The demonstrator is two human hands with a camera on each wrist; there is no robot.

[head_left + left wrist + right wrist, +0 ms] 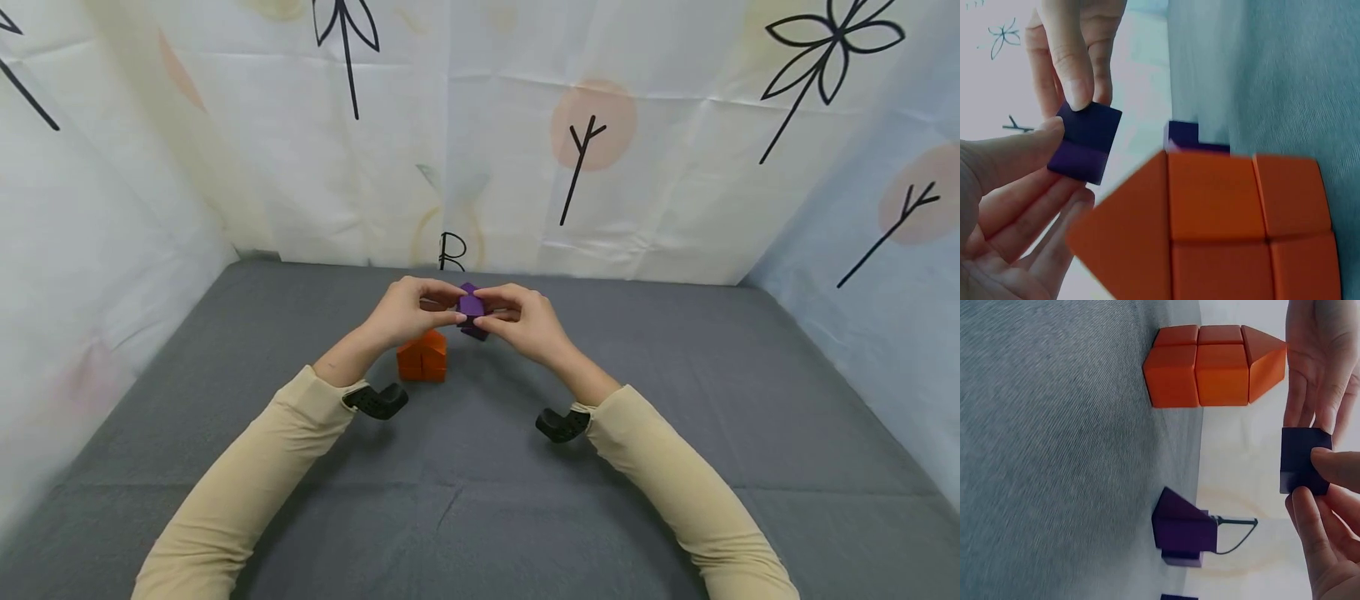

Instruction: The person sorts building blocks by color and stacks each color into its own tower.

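A small purple block [471, 306] is held up between both hands, above the table. My left hand [411, 310] pinches it with the thumb in front and fingers behind. From the other side, my right hand [527, 322] pinches the same block, its thumb pressing the face in the right wrist view. More purple blocks [1185, 528] stand on the cloth just below and behind the hands, partly hidden in the head view. Close under the left hand stands an orange block stack [422, 360], box-shaped below with a peaked top.
Grey cloth [465, 517] covers the table. Another dark purple piece [1179, 597] shows at the bottom edge of the right wrist view. Patterned white curtains [495, 167] hang behind and at both sides. Each wrist wears a black camera mount [377, 402].
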